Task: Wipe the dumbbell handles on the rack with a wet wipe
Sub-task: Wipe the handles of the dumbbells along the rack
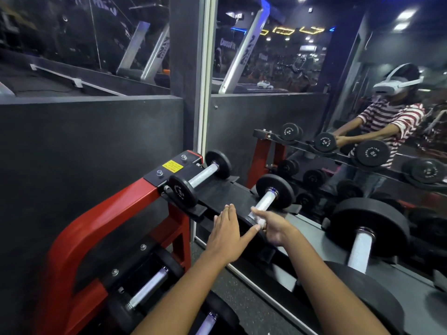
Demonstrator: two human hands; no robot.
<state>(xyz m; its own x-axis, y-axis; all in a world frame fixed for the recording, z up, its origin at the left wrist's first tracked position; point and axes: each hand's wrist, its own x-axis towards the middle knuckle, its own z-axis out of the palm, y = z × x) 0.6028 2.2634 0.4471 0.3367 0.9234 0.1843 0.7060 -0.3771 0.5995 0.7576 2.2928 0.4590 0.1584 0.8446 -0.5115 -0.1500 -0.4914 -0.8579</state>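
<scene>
Knurled steel is what I'm working on: the second dumbbell [271,197] from the left end of the rack's [101,228] top shelf, lying in its cradle with the handle pointing towards me. My right hand [272,228] pinches a small white wet wipe [260,220] against the near end of that handle, fingers curled round it. My left hand [226,234] lies flat, fingers straight, on the near weight plate and the shelf edge just beside it, holding nothing.

I judge the dumbbell heavy and rigid enough to stay put under rubbing; the wipe is limp and thin, so it is best wrapped round the bar and slid along, and the knurling may snag it.

At the shelf's left end sits a smaller dumbbell [199,176], to the right a larger one [362,240]. A yellow sticker [172,165] on the rack's corner bracket carries print too small to read. In the mirror [266,117] "CrossFit" shows on a far wall
</scene>
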